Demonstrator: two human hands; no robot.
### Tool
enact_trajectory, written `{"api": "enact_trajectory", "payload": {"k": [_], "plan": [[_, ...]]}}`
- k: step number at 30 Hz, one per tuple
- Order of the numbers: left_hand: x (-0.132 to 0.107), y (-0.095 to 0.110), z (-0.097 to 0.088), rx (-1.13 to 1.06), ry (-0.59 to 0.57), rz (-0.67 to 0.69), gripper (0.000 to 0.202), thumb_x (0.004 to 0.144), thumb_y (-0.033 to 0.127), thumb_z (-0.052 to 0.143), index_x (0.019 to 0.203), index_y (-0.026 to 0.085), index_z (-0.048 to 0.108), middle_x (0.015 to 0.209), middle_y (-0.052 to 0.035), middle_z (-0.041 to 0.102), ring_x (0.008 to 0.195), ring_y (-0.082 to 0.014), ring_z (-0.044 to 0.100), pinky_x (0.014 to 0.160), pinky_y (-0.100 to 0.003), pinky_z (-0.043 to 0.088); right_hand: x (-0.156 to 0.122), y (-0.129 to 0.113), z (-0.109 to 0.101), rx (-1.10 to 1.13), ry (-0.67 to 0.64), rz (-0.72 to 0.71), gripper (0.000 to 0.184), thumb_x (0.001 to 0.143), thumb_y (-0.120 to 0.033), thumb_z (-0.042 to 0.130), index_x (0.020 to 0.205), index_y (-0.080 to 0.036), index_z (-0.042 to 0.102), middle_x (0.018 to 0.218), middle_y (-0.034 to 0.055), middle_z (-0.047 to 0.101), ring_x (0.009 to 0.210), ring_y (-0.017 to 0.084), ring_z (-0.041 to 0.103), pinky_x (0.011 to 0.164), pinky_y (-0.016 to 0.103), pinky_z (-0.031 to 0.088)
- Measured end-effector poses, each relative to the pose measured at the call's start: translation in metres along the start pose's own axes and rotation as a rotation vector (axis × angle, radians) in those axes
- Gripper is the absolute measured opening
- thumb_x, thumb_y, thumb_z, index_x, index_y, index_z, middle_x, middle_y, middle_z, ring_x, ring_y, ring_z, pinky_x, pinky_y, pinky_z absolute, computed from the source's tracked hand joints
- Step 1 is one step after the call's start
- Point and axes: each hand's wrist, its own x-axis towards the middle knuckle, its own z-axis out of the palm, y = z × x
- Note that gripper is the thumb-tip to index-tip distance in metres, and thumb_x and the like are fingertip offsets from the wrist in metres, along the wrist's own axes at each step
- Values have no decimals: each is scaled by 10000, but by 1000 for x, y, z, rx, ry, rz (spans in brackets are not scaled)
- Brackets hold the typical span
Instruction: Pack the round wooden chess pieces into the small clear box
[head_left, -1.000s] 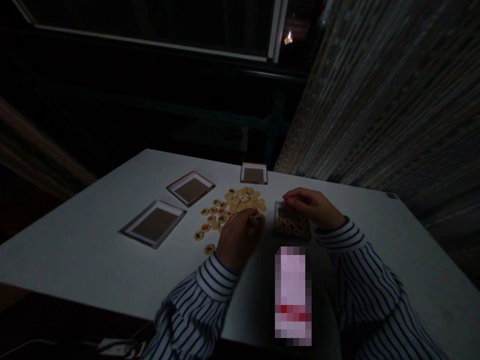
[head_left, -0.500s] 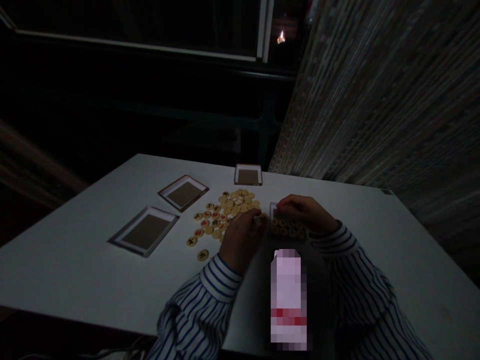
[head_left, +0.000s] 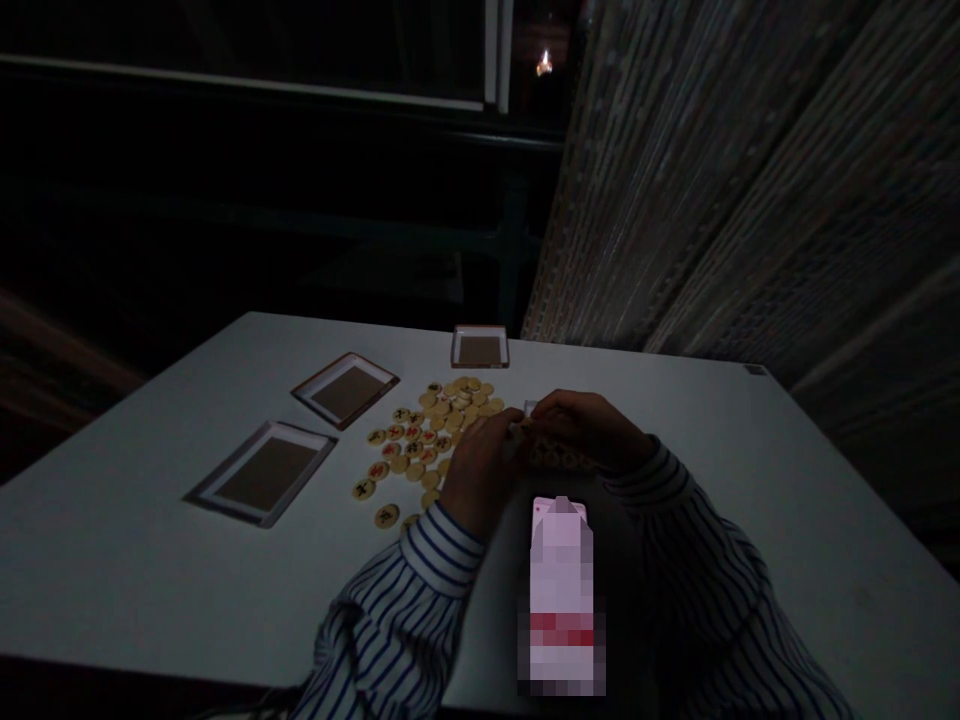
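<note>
My left hand (head_left: 484, 470) is closed in a pinch around a wooden Chinese chess piece (head_left: 526, 426), most of which is covered by the fingers. Its wrist rests beside a loose heap of round chess pieces (head_left: 454, 400), several marked in red or black characters, others plain side up. My right hand (head_left: 592, 425) has curled fingers that meet the left fingertips; what they grip, if anything, is hidden. Below the right hand sits a shallow box (head_left: 531, 408) with chess pieces laid in rows (head_left: 562, 458), partly covered by the hand.
Three shallow trays stand on the white table (head_left: 135, 560): one near left (head_left: 262, 425), one behind it (head_left: 300, 388), one at the far edge (head_left: 454, 348). A lit phone (head_left: 561, 580) lies in front of me. A string curtain (head_left: 645, 200) hangs at the right. The room is dark.
My right hand has moved left, off the middle of the box, and its fingertips now meet my left hand. The whole view has shifted slightly to the right.
</note>
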Motion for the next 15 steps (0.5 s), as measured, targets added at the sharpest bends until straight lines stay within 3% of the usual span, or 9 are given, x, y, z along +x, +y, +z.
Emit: {"api": "enact_trajectory", "payload": {"k": [9,15], "plan": [[9,0,7,20,38,72,277,758,249,540,1022,182,489,898,-44,599,838,-161,556,733,-291,447,0,4,-8,-14,23,-18,185,716,-334,566,816,-179,566,701,14,643,642,127,602,585,240,480],[18,4,10,-61,27,-6,283,730,272,568,986,172,496,879,-45,600,808,-162,562,703,-293,450,-1,9,-13,43,63,-4,207,709,-328,569,844,-171,565,726,21,644,662,126,602,584,231,472]]}}
